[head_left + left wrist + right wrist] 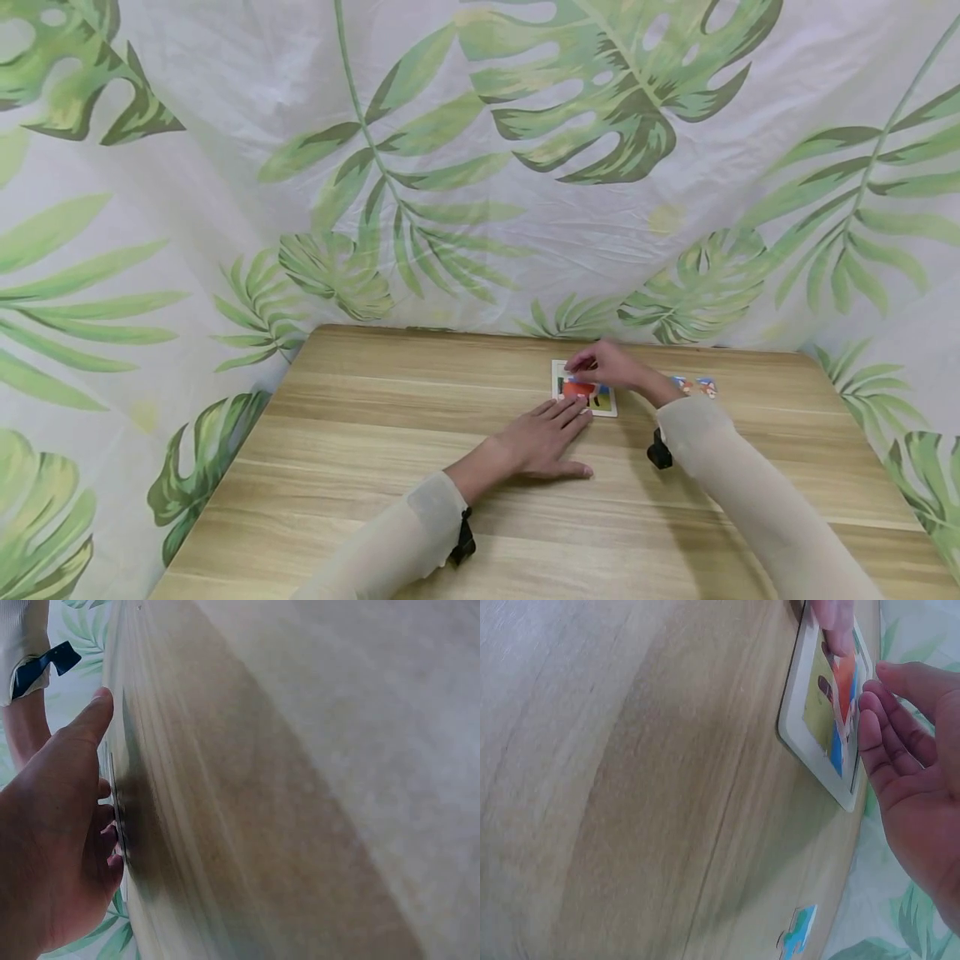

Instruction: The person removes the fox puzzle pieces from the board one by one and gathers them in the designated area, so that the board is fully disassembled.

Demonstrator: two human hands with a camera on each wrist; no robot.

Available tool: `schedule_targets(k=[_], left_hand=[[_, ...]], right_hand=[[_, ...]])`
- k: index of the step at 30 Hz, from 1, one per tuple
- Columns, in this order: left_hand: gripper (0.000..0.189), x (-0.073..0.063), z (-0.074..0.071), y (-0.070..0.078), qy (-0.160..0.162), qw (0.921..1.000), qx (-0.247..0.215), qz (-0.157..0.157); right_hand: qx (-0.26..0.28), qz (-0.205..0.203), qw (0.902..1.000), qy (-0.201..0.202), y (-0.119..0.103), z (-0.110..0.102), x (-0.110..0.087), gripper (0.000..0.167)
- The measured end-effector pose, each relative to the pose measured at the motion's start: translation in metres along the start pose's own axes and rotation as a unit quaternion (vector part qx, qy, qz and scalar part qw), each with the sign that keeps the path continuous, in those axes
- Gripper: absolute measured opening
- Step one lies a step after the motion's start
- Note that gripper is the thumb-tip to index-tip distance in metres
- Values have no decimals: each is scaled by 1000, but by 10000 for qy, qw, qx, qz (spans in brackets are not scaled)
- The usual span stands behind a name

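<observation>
A white-framed picture puzzle (608,412) with rounded corners lies flat near the table's back edge; its picture has red, blue and yellow-green parts. My left hand (543,442) rests on its near-left part, palm down, fingers straight and thumb spread out to the side. Over the puzzle's far part is my right hand (613,367), its fingers bent and the thumb tip close to the index fingertip. Whether a piece lies between those tips cannot be made out. Two loose puzzle pieces (705,386) lie right of the puzzle, partly behind the right forearm.
The wooden table (360,433) ends at the back against a leaf-patterned cloth (465,167). Both sleeves carry a black wrist camera, the right one (660,450) close to the tabletop. In the right wrist view, a blue and green loose piece (799,931) lies near the table's edge.
</observation>
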State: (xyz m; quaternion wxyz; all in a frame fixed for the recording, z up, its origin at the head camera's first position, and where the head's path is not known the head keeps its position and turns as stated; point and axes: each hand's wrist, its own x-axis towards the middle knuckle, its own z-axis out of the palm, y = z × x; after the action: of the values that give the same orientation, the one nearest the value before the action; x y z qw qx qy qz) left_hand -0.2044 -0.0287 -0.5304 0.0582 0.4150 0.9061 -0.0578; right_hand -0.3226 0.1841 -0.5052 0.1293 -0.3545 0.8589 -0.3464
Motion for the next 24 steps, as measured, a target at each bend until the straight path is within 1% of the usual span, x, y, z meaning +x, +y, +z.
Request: schedule_targets(k=[6,8,11,14,20,24], left_hand=[[95,1,1,0,-56,9999,114,30],[95,1,1,0,-66,9999,142,19],[95,1,1,0,-90,9998,160,15],[95,1,0,-1,-112,9998,138,31],[95,1,-1,-1,-94,9999,62,76],[95,1,-1,-1,-107,9999,-6,63]], right_hand=[[507,253,9980,-277,-1,4,2,22],[557,315,9974,-317,-1,4,3,22],[578,289,9973,-344,-1,4,4,22],[547,198,9976,-370,-1,3,4,22],[80,-24,9995,-305,1,4,6,20],[-33,-48,9994,-347,-1,6,6,21]])
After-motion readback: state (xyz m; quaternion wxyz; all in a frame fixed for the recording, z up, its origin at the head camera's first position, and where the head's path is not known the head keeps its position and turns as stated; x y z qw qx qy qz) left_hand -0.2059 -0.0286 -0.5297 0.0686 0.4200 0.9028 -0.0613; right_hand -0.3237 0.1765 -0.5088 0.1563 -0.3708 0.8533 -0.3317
